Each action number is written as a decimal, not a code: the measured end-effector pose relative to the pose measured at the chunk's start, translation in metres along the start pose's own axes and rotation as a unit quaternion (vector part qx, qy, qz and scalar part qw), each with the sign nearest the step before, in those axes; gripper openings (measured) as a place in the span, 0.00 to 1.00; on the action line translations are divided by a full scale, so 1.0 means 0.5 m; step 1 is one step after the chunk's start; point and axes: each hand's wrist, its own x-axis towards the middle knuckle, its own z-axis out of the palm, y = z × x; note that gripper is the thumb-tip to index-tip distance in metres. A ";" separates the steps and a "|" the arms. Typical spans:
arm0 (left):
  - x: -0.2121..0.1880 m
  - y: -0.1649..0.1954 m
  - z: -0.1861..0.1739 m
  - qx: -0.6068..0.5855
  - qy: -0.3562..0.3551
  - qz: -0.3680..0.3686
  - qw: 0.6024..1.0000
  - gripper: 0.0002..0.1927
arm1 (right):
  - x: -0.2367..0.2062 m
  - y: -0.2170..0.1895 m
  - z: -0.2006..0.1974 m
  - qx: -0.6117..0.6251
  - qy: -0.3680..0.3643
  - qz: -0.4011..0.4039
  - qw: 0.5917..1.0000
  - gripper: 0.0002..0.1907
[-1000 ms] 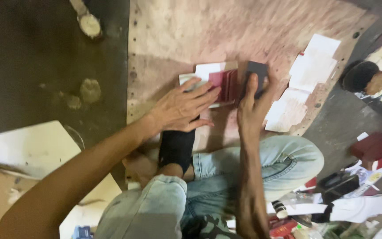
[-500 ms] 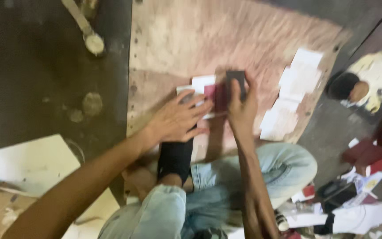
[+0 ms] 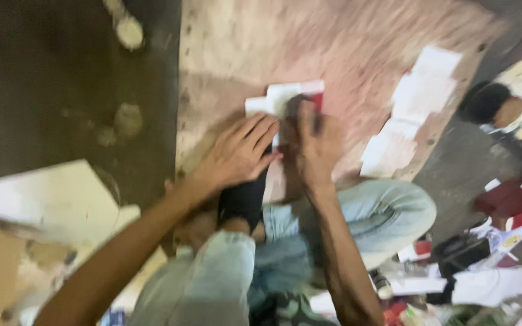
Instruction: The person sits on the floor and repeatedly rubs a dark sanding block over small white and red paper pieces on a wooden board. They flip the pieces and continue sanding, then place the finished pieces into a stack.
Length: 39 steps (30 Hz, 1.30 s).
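Note:
I sit on the floor in light jeans with a wooden board [image 3: 333, 48] in front of me. A white sheet with a dark red piece [image 3: 285, 96] lies on the board. My left hand [image 3: 237, 154] presses flat on its near left part, fingers spread. My right hand [image 3: 315, 142] rests on the sheet with a small dark block [image 3: 300, 104] under its fingertips. The frame is blurred, so the grip on the block is unclear.
More white sheets [image 3: 412, 115] lie at the board's right edge. Another person [image 3: 509, 105] sits at the far right. Cardboard [image 3: 37, 211] lies at the left, with a round tool [image 3: 129, 30] on the dark floor. Paper clutter and boxes [image 3: 472, 271] sit at the lower right.
My right hand has slid the dark block leftward over the red piece, closer to my left hand. The view has shifted and blurred.

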 end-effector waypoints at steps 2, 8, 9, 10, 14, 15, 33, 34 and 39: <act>0.011 0.030 0.006 0.006 0.014 -0.041 0.999 0.33 | 0.032 0.025 0.000 -0.076 0.004 -0.027 0.997 0.31; 0.075 0.116 0.028 -0.336 0.027 -0.282 0.898 0.46 | 0.062 0.099 -0.044 0.019 0.019 0.072 0.997 0.20; 0.089 0.123 0.028 -0.362 0.010 -0.322 0.875 0.48 | 0.046 0.093 -0.049 0.086 0.016 0.119 0.989 0.21; 0.103 0.126 0.027 -0.385 -0.011 -0.359 0.850 0.50 | 0.032 0.086 -0.048 0.154 0.015 0.168 0.974 0.21; 0.145 0.113 0.002 -0.352 0.046 -0.209 0.911 0.40 | -0.021 0.064 -0.035 0.152 -0.065 0.161 0.973 0.16; 0.150 0.102 -0.011 -0.333 0.034 -0.195 0.922 0.38 | -0.032 0.062 -0.036 0.162 -0.064 0.188 0.967 0.16; 0.014 0.020 -0.130 -0.073 -0.179 -0.100 0.976 0.31 | -0.030 -0.010 -0.105 0.260 -0.231 0.218 0.912 0.60; 0.013 0.020 -0.125 -0.018 -0.155 -0.081 0.984 0.34 | -0.027 -0.021 -0.108 0.165 -0.255 0.138 0.943 0.64; 0.029 0.009 -0.101 0.095 -0.198 0.044 0.975 0.36 | -0.010 -0.056 -0.113 -0.004 -0.298 -0.003 0.955 0.63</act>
